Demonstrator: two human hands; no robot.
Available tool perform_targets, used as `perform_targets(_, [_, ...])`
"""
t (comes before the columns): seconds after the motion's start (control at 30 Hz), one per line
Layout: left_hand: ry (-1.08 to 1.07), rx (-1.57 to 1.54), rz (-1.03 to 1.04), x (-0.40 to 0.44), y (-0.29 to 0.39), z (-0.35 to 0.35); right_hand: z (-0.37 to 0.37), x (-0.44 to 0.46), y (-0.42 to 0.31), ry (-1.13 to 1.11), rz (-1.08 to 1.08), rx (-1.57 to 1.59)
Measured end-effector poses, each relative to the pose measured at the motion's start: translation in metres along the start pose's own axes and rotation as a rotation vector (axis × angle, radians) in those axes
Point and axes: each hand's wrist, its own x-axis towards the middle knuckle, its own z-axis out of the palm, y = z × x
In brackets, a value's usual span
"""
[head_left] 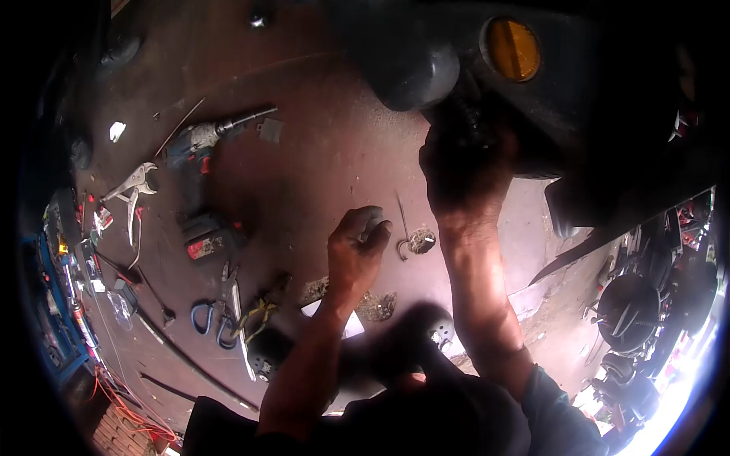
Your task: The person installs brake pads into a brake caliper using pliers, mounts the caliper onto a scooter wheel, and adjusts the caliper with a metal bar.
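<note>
My left hand (360,237) is above the reddish-brown floor, its fingers curled round a small grey piece (372,225). My right hand (465,163) reaches up under a dark vehicle part (417,76), near a round orange reflector (512,49). Its fingers are in deep shadow, so what they hold or touch cannot be made out. Between the two hands, a thin hooked metal rod (403,228) lies on the floor beside a small round clump of debris (422,241).
On the left lie a power drill (205,137), locking pliers (135,182), blue-handled scissors (228,304) and a long dark hose (179,349). A blue rack (49,304) stands at the far left edge. Dark parts (630,310) crowd the right side.
</note>
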Motion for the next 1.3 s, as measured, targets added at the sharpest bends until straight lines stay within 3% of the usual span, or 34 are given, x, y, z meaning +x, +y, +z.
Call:
perform_targets(0.13, [-0.057, 0.083, -0.158, 0.003, 0.041, -0.011, 0.006, 0.0, 0.002, 0.006, -0.045, -0.031])
perform_targets(0.23, [-0.042, -0.128, -0.122, 0.01, -0.003, -0.005, 0.004, -0.001, -0.004, 0.036, 0.012, 0.031])
perform_targets(0.33, [-0.021, 0.012, -0.029, 0.015, 0.001, -0.006, 0.011, 0.005, -0.001, 0.042, -0.041, 0.065])
perform_targets(0.4, [-0.061, 0.018, -0.091, 0.02, 0.002, -0.006, 0.018, 0.001, 0.005, 0.089, -0.129, -0.02])
perform_targets(0.5, [-0.101, -0.002, -0.086, 0.021, 0.0, 0.0, 0.004, 0.001, 0.005, -0.112, -0.049, 0.065])
perform_targets(0.63, [-0.08, -0.021, -0.051, 0.026, -0.004, 0.004, 0.026, -0.004, -0.001, 0.215, -0.094, -0.12])
perform_targets(0.73, [-0.08, 0.098, -0.318, 0.021, 0.021, -0.008, -0.002, -0.001, 0.0, -0.176, 0.01, 0.113])
perform_targets(0.93, [-0.007, -0.139, -0.091, 0.031, 0.047, 0.003, 0.005, 0.0, 0.004, -0.007, -0.051, 0.041])
perform_targets(1.03, [0.156, -0.286, 0.194, 0.044, 0.056, 0.032, 0.01, -0.006, -0.005, 0.044, 0.019, -0.113])
perform_targets(1.13, [0.163, 0.089, 0.475, 0.058, 0.068, 0.048, -0.005, -0.011, -0.016, -0.058, 0.113, -0.253])
perform_targets(1.23, [0.161, 0.284, 0.539, 0.072, 0.072, 0.068, -0.007, -0.007, -0.013, -0.053, 0.058, -0.296])
perform_targets(1.27, [0.035, 0.155, 0.42, 0.078, 0.075, 0.071, -0.009, -0.007, -0.013, -0.05, 0.051, -0.314])
perform_targets(1.3, [0.07, 0.178, 0.456, 0.079, 0.08, 0.074, -0.011, -0.008, -0.013, -0.049, 0.044, -0.331])
